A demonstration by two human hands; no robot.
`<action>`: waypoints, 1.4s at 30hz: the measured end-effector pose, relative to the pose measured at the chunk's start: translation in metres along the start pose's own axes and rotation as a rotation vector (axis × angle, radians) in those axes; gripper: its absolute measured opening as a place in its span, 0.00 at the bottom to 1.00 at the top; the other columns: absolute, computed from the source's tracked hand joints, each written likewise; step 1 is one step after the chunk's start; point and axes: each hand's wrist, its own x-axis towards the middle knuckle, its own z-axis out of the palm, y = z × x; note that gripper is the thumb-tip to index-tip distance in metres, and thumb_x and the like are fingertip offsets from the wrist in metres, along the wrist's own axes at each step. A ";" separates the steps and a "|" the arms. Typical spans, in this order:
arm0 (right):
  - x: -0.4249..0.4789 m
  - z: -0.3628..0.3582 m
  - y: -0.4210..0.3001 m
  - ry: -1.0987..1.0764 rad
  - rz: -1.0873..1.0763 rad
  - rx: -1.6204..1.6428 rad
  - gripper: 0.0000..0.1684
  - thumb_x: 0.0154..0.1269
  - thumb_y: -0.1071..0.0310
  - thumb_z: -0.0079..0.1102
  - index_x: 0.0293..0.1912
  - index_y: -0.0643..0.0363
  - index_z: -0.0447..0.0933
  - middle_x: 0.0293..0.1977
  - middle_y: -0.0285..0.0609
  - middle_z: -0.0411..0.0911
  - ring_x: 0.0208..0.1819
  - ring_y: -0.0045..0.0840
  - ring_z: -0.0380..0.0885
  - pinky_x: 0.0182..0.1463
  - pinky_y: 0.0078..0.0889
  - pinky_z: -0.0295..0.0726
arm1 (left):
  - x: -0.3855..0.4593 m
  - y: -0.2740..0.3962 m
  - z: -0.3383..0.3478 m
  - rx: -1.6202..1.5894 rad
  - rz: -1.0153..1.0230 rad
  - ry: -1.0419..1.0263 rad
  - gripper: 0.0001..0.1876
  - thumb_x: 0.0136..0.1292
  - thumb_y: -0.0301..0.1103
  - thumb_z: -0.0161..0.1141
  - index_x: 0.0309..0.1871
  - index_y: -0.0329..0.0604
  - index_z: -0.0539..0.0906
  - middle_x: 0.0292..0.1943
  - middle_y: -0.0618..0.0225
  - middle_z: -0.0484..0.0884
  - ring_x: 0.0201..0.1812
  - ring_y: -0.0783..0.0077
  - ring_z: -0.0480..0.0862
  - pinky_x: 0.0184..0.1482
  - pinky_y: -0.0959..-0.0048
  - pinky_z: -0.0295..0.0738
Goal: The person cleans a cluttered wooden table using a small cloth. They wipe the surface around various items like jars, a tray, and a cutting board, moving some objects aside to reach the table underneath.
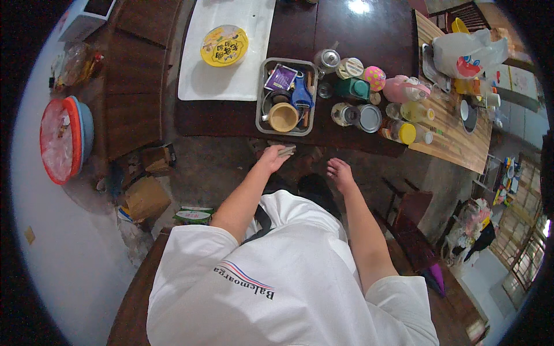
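My left hand (273,159) is shut on a small greyish bundle (286,151), whose material I cannot make out, just before the dark table's front edge. To its right, my right hand (341,174) hangs over the floor, fingers loosely curled and nothing visible in it. On the dark wooden table (212,119), closest to my left hand, stands a grey plastic basket (283,132). It holds a tan mug (283,117), a blue plastic item (301,93) and a purple packet (280,80).
A white board (225,88) bears a round tub with a yellow lid (225,45). Right of the basket are a metal-lidded can (370,118), a green container (352,88), a pink toy (402,88) and several jars. A chair (413,209) stands at right; a cardboard box (147,199) lies at left.
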 end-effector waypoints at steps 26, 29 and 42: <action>0.047 0.026 -0.019 0.127 -0.019 0.230 0.29 0.76 0.49 0.56 0.61 0.64 0.69 0.56 0.49 0.78 0.54 0.38 0.79 0.60 0.43 0.81 | -0.071 0.086 -0.062 -0.003 0.151 0.085 0.20 0.63 0.31 0.52 0.56 0.30 0.75 0.55 0.48 0.81 0.55 0.51 0.83 0.61 0.54 0.78; 0.046 0.026 -0.018 0.136 -0.022 0.226 0.28 0.76 0.49 0.56 0.61 0.63 0.69 0.54 0.48 0.79 0.52 0.37 0.80 0.59 0.42 0.81 | -0.082 0.099 -0.067 0.011 0.144 0.087 0.20 0.64 0.31 0.52 0.57 0.31 0.75 0.57 0.49 0.80 0.55 0.51 0.82 0.61 0.54 0.78; 0.049 0.024 0.000 -0.003 -0.087 0.181 0.22 0.75 0.56 0.58 0.61 0.57 0.70 0.50 0.42 0.81 0.48 0.31 0.81 0.50 0.36 0.82 | -0.037 0.072 -0.051 0.181 0.071 -0.009 0.16 0.65 0.31 0.54 0.51 0.30 0.81 0.51 0.52 0.85 0.52 0.56 0.84 0.58 0.58 0.78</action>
